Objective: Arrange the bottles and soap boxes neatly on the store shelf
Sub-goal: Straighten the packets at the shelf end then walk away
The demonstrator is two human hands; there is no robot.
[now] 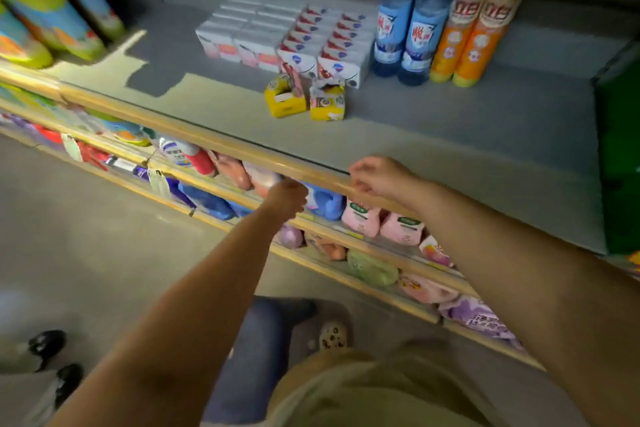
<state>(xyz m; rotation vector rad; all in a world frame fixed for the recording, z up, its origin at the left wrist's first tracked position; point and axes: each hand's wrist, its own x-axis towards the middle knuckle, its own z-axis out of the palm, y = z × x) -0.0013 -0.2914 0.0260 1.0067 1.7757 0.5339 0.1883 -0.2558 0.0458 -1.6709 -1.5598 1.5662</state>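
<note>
On the grey shelf point(450, 135), white soap boxes point(239, 42) stand in rows beside rows of white-and-red soap boxes point(332, 42). In front of them stand two small yellow boxes point(285, 94), point(327, 100). Two blue bottles point(405, 28) and two orange bottles point(467, 31) stand upright to the right. My left hand point(287, 198) hovers below the shelf's front rail with its fingers curled, holding nothing that I can see. My right hand point(377, 177) is at the rail with loosely curled fingers and holds nothing.
Green-and-blue packs point(52, 17) lean at the shelf's far left. A green box point(620, 149) bounds the right end. Lower shelves hold pink, blue and purple pouches point(360, 218). Another person's black shoes point(48, 343) are on the floor at the left.
</note>
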